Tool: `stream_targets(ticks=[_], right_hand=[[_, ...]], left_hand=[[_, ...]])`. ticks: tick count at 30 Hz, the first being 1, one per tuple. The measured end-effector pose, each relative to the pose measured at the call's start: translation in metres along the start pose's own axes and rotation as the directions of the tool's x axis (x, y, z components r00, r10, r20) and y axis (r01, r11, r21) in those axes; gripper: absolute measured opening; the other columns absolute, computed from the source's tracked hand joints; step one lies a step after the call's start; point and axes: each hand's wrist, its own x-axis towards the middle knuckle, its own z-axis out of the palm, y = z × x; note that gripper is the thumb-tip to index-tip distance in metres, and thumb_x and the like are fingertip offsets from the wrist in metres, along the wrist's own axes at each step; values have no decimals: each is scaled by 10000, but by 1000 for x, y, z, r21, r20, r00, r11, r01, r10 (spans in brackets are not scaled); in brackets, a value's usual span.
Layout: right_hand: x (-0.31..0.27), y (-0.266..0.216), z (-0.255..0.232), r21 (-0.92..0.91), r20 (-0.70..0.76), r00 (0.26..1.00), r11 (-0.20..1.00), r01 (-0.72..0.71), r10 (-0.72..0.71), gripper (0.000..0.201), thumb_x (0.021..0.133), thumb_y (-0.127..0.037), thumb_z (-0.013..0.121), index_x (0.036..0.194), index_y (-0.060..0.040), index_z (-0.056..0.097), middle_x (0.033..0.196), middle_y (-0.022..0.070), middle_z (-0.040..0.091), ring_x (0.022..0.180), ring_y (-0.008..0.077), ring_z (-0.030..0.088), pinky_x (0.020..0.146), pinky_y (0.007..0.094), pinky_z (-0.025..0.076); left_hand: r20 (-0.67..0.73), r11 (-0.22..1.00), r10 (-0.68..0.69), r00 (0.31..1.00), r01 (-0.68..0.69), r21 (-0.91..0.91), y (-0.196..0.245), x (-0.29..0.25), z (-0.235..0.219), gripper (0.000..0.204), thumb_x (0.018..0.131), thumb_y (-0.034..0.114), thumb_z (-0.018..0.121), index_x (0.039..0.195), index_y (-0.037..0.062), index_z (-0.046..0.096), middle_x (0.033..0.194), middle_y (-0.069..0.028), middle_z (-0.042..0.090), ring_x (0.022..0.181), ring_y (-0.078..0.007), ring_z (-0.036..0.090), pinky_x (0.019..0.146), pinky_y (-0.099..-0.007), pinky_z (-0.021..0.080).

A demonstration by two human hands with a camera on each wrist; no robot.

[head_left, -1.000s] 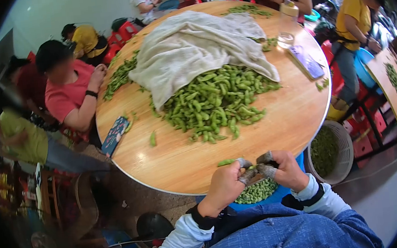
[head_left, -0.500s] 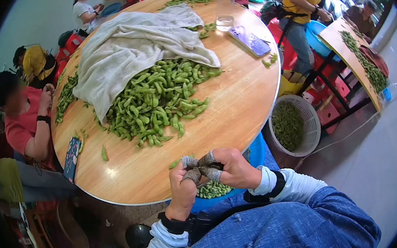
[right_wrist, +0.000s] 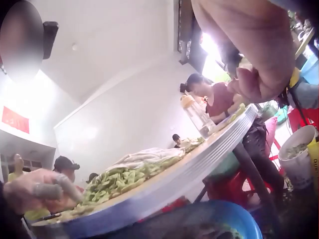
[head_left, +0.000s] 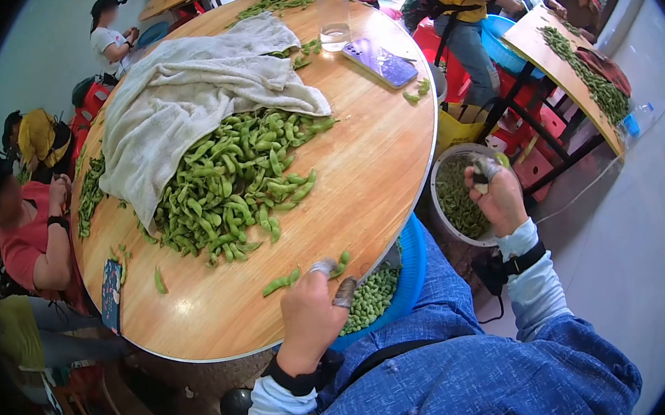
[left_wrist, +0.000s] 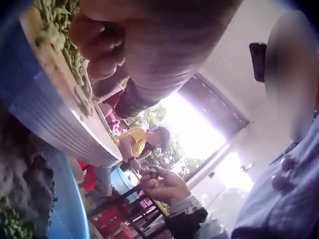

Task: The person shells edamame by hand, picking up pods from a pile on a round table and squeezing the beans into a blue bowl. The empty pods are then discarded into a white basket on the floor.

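Left hand [head_left: 309, 318]: Your thumb and pointing finger are a little way apart. Your fingertip is at a green pod [head_left: 344, 260], but you can't tell if it grips it.
Right hand [head_left: 501, 198]: Your fingers bend in above the white basket [head_left: 460, 235]. A green bit [head_left: 502, 160] shows by your fingertips, but you can't tell if they pinch it.
Pods: More loose pods [head_left: 281, 283] are just beside your left fingertips. The big heap [head_left: 225, 178] is past that hand, partly under the cloth [head_left: 201, 92]. There are green pieces [head_left: 455, 196] in the basket below your right hand.
Blue tub [head_left: 415, 259]: It is beside your left thumb, with small green beans [head_left: 369, 300] inside.
Drop risk: If the green bit is loose in your right hand, it could slip and miss the basket, because your hand is near the rim.
Table edge: The table [head_left: 360, 157] ends close to your left hand. A bump could knock a pod into the beans or onto the floor.
Finger covers [head_left: 345, 292]: They look thick, so you may not feel a small pod well and could pinch beside it.
Writing: Near your right wrist's view, a yellow bag [right_wrist: 314, 149] has dark marks, too blurry to read. The red sheet [right_wrist: 16, 120] has marks you can't read either. The purple phone [head_left: 381, 63], past your left hand, shows no name you can read.
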Motion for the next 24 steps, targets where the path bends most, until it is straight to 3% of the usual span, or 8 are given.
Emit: stream_targets(ticks=[1,8,10,13,17,20,22,24], right_hand=[[-4,7,-3,7,37,999,1000,-4,3,109,839,-65,428,891,-54,523,717,37,549,604,105,496,449,205,345],[-42,25,30,-480,440,898,850,218,18,114,806,-117,546,814,-10,585,674,-20,534,594,37,447,511,174,339],[-53,38,44,-365,553,833,904,223,18,163,800,-87,570,922,21,575,709,-17,544,651,48,485,588,193,398],[-65,52,63,-376,727,657,916,138,200,358,799,-40,567,1128,50,458,788,-1,561,741,67,525,670,205,421],[-85,63,104,-282,868,454,952,119,201,382,801,5,533,1173,26,445,896,40,568,817,106,543,735,227,436],[-85,72,109,-302,868,437,950,84,237,340,793,18,530,1130,21,488,918,29,573,829,106,547,752,244,444],[-80,79,101,-343,863,476,886,310,168,271,748,21,567,1019,4,555,854,52,584,786,142,563,683,259,449],[-77,81,101,-381,858,506,769,513,88,208,703,23,604,908,-12,623,790,75,595,743,178,579,614,274,455]], left_hand=[[-34,992,105,994,-102,76,1,5,7,205,741,159,599,883,19,550,668,-135,575,614,-256,580,523,-363,432],[169,968,-46,985,2,252,-1,22,12,167,758,182,573,812,27,543,676,-172,584,614,-326,576,529,-426,425],[180,975,-24,983,-17,222,-4,20,10,161,770,155,567,853,17,557,689,-166,595,626,-287,596,548,-387,447],[103,894,-139,985,170,-415,-18,11,18,176,794,90,562,947,2,567,775,-129,621,705,-174,600,634,-297,470],[145,577,-114,983,184,-796,-8,4,10,225,804,21,556,1028,-1,556,911,-57,606,829,-100,546,737,-235,445],[79,553,-16,997,75,-830,-9,0,1,227,804,6,554,1031,-1,554,952,-32,592,863,-99,538,757,-233,440],[19,579,50,999,-13,-815,-9,-2,-1,232,807,13,557,1039,-1,552,953,-27,592,869,-97,536,762,-230,437],[17,480,-54,998,41,-876,-11,-5,6,221,803,58,586,1011,4,538,873,-44,582,831,-96,533,735,-227,431]])
